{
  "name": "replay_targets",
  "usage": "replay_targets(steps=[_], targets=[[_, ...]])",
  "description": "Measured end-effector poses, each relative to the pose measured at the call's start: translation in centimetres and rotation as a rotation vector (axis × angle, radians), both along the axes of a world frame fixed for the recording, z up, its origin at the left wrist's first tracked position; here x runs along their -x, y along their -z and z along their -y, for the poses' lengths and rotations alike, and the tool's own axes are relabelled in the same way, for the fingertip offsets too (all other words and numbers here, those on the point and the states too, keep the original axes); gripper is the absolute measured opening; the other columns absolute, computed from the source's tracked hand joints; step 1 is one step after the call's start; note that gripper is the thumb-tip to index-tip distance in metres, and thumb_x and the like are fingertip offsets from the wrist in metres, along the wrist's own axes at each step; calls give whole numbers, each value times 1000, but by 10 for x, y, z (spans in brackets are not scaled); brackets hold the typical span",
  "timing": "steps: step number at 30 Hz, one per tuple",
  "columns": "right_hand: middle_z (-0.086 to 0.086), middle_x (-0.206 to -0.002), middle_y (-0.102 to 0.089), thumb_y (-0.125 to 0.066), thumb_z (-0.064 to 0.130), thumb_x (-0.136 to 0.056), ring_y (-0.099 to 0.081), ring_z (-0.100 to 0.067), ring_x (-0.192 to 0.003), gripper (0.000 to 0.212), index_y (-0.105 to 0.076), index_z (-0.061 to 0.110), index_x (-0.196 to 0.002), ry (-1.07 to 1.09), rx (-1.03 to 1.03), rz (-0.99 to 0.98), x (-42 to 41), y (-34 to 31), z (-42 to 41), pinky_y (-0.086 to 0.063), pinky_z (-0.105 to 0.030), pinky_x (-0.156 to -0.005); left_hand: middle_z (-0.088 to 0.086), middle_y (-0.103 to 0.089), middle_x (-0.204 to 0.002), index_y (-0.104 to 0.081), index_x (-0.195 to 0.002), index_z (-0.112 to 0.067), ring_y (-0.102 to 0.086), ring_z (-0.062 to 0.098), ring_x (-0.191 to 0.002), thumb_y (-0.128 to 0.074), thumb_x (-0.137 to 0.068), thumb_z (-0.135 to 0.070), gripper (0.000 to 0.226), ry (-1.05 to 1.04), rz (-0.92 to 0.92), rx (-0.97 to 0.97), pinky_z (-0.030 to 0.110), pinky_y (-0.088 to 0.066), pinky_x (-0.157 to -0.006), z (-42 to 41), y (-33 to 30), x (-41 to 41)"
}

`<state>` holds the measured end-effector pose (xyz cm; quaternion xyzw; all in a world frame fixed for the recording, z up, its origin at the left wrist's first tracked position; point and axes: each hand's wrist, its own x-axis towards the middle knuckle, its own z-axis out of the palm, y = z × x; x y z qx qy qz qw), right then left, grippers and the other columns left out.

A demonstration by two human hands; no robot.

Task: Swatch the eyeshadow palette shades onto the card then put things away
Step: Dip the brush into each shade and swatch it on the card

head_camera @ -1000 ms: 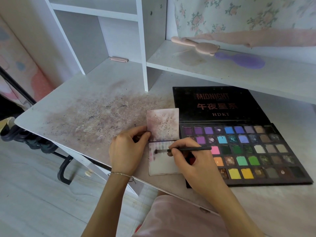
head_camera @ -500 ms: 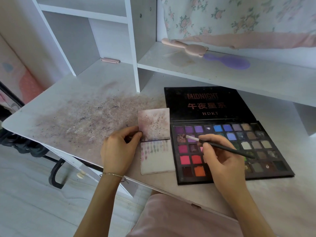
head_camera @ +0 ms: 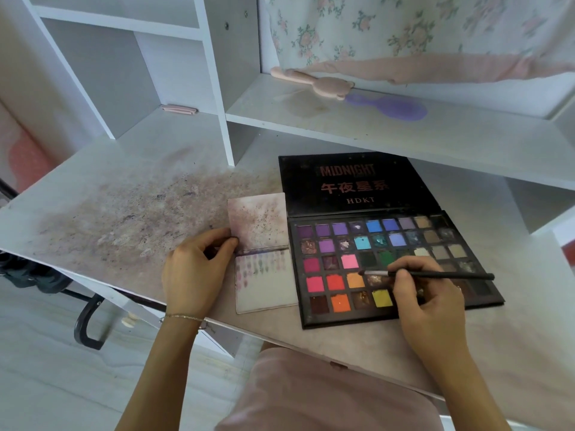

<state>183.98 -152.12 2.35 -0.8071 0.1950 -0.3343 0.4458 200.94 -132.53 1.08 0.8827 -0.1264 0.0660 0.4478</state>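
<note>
An open black eyeshadow palette (head_camera: 339, 244) with several coloured pans lies on the white desk, its lid flat behind it. To its left lies a folded white card (head_camera: 267, 284) with rows of purple and pink swatches near its crease. My left hand (head_camera: 196, 269) pins the card's left edge at the crease. My right hand (head_camera: 426, 303) holds a thin black brush (head_camera: 435, 275) level over the palette, with the bristle tip above the orange and bronze pans in the fourth row.
The desk top (head_camera: 124, 219) left of the card is smeared with powder. A shelf above holds a pink bear-shaped item (head_camera: 323, 84) and a purple brush (head_camera: 389, 107). A pink clip (head_camera: 179, 108) lies in the left cubby. The desk's front edge runs just below my hands.
My right hand carried the brush off the card to the palette, then moved from the upper purple rows down to the orange pans. My left hand stayed on the card.
</note>
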Motion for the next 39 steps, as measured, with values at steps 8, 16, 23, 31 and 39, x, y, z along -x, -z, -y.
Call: replay_targets(steps=[8,16,23,31,39], targets=[[10,-69,-59,-46,11,-76,-57,5,-74,23,-53,33,-75,-65,42,-61,-3,1,-1,-43,-4,-59,-12,-62,-78,-73,-95,-20,-59,13,-77,-67,-81,-18,15,-3,5,-12,27,-43,-68,0,0,1],[15,-66,-57,-46,12,-73,-57,9,-73,20,-52,31,-69,-45,41,-92,-4,-1,-2,-40,-1,-57,-8,-66,-84,-73,-95,-18,-62,16,-79,-67,-81,-18,15,9,11,-4,28,-46,-70,0,0,1],[14,-68,-58,-46,12,-74,-57,7,-74,19,-53,29,-70,-49,43,-94,-4,-2,-3,-41,-2,-59,-11,-63,-81,-73,-95,-20,-61,15,-78,-66,-81,-18,15,11,4,-9,30,-48,-72,0,-2,2],[14,-70,-58,-46,12,-74,-56,7,-75,20,-52,30,-71,-61,57,-101,-4,-2,-3,-41,-2,-60,-13,-63,-81,-73,-94,-19,-60,13,-77,-67,-81,-17,15,10,9,-4,26,-43,-70,0,-1,1],[2,-72,-61,-47,18,-77,-57,2,-67,17,-53,33,-73,-63,-8,-16,-7,-5,-8,-45,-7,-54,-13,-63,-79,-73,-92,-19,-60,14,-76,-68,-80,-16,14,9,11,5,26,-43,-69,0,0,1]])
